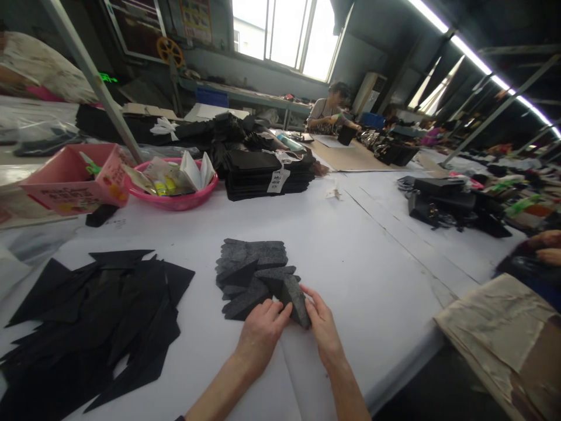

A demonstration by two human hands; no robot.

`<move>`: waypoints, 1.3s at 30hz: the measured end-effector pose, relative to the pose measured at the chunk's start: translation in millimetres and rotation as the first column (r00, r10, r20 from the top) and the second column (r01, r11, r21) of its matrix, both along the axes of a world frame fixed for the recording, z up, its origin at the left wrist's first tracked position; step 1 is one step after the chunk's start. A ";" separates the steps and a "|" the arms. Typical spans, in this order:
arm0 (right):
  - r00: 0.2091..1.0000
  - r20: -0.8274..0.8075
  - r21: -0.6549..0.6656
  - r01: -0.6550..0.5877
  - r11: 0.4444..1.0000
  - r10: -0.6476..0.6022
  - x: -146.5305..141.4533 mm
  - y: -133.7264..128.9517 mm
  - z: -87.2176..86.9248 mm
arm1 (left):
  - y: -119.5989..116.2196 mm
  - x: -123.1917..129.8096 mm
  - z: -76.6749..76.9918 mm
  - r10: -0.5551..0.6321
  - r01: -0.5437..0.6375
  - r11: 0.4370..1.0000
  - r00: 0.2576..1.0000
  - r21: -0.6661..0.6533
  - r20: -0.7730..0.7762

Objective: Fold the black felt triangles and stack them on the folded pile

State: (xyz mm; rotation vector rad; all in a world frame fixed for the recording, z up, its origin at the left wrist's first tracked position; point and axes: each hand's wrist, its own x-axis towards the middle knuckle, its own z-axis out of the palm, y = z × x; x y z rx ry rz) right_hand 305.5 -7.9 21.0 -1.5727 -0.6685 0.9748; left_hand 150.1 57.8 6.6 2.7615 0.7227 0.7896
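My left hand (265,330) and my right hand (323,323) are closed on a folded dark grey felt-like piece (293,295). The left fingers pinch its lower left edge, while the right thumb and fingers hold its right side. The piece stands partly raised, with a dark inner face and a speckled grey outer face. Touching it on the left are overlapping grey pieces (249,257) with notched, pointed edges, lying on the white table (363,263). Farther left is a loose heap of black angular flat pieces (114,310).
At the back left stand a pink box (74,190) and a pink basin (175,202) with small items. Beside them rises a tied black stack (254,172) with a label. Black items (447,199) lie to the right. A person (331,111) works farther back.
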 end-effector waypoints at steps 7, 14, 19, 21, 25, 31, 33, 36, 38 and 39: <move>0.994 -0.048 -0.045 0.091 0.995 -0.093 -5.5 3.6 -9.2 | 6.1 1.8 6.9 0.019 -0.015 0.995 0.999 -0.098 0.042; 0.969 0.153 -0.095 0.209 0.973 -0.193 19.0 -8.6 -13.4 | 28.3 -13.3 25.0 0.220 -0.146 0.917 0.961 -0.370 0.167; 0.889 0.450 -0.074 0.128 0.989 -0.082 14.6 -11.7 -11.9 | 26.1 -19.0 30.7 0.384 -0.031 0.706 0.856 -0.707 0.346; 0.816 0.574 -0.068 0.134 0.989 -0.071 8.2 -12.7 -13.2 | 29.5 -20.4 32.7 0.530 0.025 0.551 0.761 -0.834 0.373; 0.684 0.727 -0.054 0.143 0.988 -0.059 2.0 -16.6 -15.7 | 45.2 -32.6 49.7 0.686 0.161 0.411 0.593 -0.897 0.421; 0.594 0.802 0.021 0.086 0.996 -0.068 10.3 -18.5 -17.6 | 12.9 -77.4 82.9 0.336 -0.119 0.888 0.827 -0.444 0.451; 0.586 0.802 0.069 0.099 0.993 -0.114 12.0 -17.5 -18.7 | -17.9 -91.9 79.2 0.124 -0.094 0.989 0.945 -0.112 0.301; 0.560 0.796 0.156 0.174 0.972 -0.228 9.8 -18.3 -14.0 | -66.0 -104.0 58.1 -0.095 0.087 0.991 0.993 0.104 0.076; 0.545 0.795 0.184 0.203 0.962 -0.267 3.9 -23.7 -4.1 | -90.4 -105.3 39.7 -0.130 0.126 0.985 0.991 0.117 0.026; 0.546 0.795 0.183 0.200 0.963 -0.264 -1.0 -28.4 2.3 | -99.0 -104.4 31.0 -0.137 0.136 0.986 0.991 0.099 -0.003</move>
